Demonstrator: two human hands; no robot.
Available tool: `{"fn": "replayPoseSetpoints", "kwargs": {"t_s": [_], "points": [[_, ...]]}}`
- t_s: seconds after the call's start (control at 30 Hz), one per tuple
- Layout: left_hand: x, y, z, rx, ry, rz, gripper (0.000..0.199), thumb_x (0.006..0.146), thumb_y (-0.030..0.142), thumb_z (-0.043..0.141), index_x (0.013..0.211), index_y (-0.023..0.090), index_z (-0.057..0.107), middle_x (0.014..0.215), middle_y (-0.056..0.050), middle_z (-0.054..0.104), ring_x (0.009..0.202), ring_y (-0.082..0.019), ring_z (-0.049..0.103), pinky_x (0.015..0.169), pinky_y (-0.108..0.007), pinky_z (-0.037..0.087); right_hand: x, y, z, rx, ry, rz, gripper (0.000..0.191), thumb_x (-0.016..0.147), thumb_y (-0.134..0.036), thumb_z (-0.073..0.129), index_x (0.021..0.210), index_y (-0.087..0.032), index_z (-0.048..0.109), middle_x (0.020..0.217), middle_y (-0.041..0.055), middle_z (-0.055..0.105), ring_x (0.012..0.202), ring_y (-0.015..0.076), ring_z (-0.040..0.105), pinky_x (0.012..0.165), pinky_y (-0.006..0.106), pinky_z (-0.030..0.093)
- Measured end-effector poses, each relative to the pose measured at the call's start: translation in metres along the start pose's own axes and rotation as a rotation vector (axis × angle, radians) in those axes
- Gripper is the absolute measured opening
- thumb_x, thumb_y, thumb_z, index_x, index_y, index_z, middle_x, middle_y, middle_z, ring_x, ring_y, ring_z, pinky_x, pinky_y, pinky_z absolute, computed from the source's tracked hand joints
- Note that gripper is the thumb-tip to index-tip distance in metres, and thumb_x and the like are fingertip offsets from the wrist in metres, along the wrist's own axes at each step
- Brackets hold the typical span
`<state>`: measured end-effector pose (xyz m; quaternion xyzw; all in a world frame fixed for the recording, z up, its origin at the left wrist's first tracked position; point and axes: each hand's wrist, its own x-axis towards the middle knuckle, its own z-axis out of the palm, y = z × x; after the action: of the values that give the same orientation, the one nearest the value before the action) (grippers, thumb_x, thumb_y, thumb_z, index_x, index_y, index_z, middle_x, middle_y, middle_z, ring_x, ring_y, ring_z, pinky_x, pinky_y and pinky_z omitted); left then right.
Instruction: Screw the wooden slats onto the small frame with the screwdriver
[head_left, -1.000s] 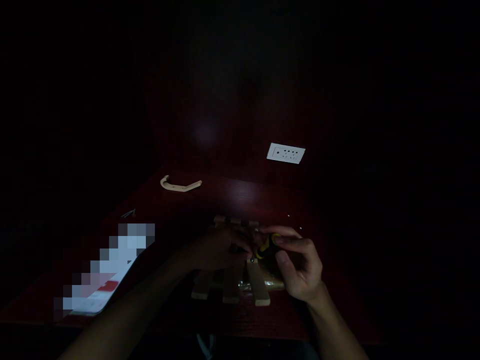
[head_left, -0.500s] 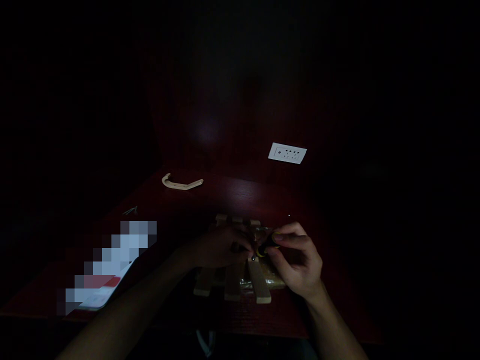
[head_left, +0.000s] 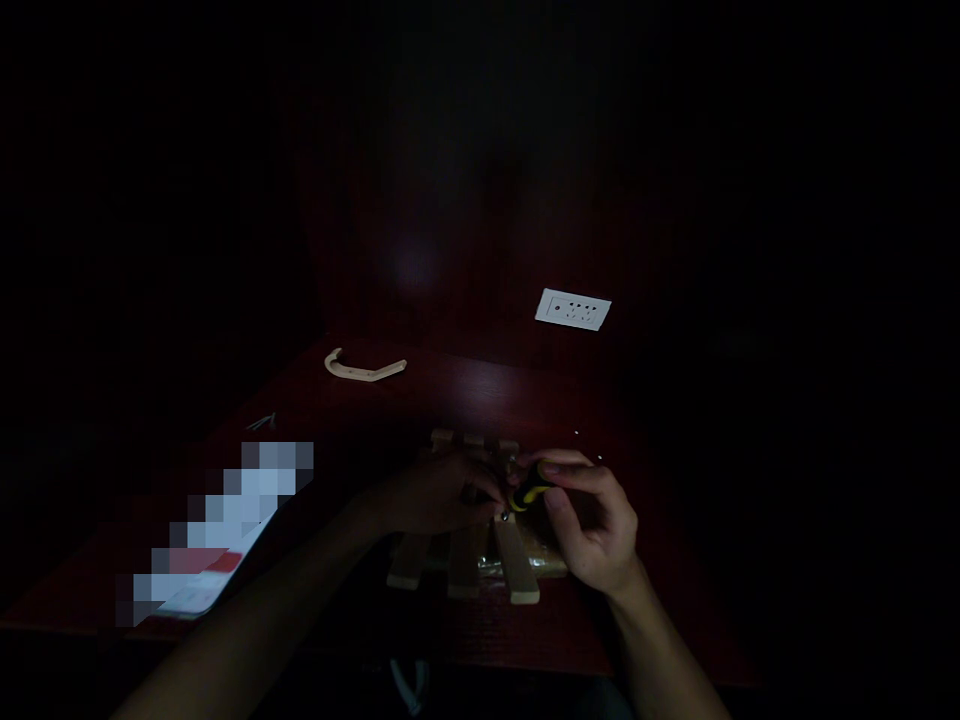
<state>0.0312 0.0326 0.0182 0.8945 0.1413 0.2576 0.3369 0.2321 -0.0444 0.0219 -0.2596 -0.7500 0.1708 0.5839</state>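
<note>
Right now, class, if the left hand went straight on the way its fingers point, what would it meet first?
Probably the yellow-and-black handle held in the right hand, close in front of the left hand, though depth is unclear in this dim view.

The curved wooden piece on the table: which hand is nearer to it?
Left. The left hand is on the person's side of the curved wooden piece, to its right; the right hand, holding a yellow-and-black handle, is farther right.
</note>
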Motion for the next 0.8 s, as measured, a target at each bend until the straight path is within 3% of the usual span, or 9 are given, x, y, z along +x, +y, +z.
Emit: {"fn": "replayPoseSetpoints", "kwargs": {"t_s": [0.3,0.47,0.63,0.8], "points": [[0.001,0.000,0.001,0.000,-0.025,-0.021,0.016,0.086,0.014,0.065,0.095,0.022,0.076,0.115,-0.003,0.072,0.111,-0.018,0.061,0.102,-0.034,0.044,0.006,0.001,-0.003,-0.139,0.069,-0.020,0.039,0.078,0.000,0.067,0.107,-0.025,0.062,0.096,0.0030,0.061,0.086,0.0167,0.059,0.072,0.034,0.051],[0.001,0.000,0.001,0.000,-0.032,-0.033,0.014,0.088,0.016,0.064,0.093,0.021,0.076,0.117,-0.004,0.070,0.111,-0.017,0.061,0.100,-0.031,0.045,0.013,-0.005,-0.005,-0.194,0.004,-0.058,0.036,0.079,-0.001,0.067,0.106,-0.023,0.061,0.097,0.0029,0.060,0.086,0.0160,0.060,0.071,0.033,0.051],[0.002,0.002,0.001,-0.005,-0.034,-0.020,0.014,0.088,0.016,0.062,0.090,0.019,0.075,0.110,-0.004,0.072,0.107,-0.017,0.062,0.096,-0.029,0.046,0.031,-0.032,-0.014,-0.375,-0.202,0.010,0.025,0.086,-0.010,0.064,0.108,-0.021,0.060,0.098,0.0042,0.062,0.089,0.0164,0.061,0.076,0.031,0.051],[0.002,-0.002,0.002,0.057,-0.029,0.007,0.015,0.089,0.021,0.061,0.088,0.020,0.076,0.105,-0.005,0.072,0.101,-0.017,0.064,0.091,-0.030,0.048,0.061,-0.062,-0.021,-0.521,-0.579,0.242,0.021,0.095,-0.024,0.055,0.116,-0.021,0.059,0.102,0.0055,0.064,0.091,0.0173,0.062,0.083,0.032,0.050]]}}
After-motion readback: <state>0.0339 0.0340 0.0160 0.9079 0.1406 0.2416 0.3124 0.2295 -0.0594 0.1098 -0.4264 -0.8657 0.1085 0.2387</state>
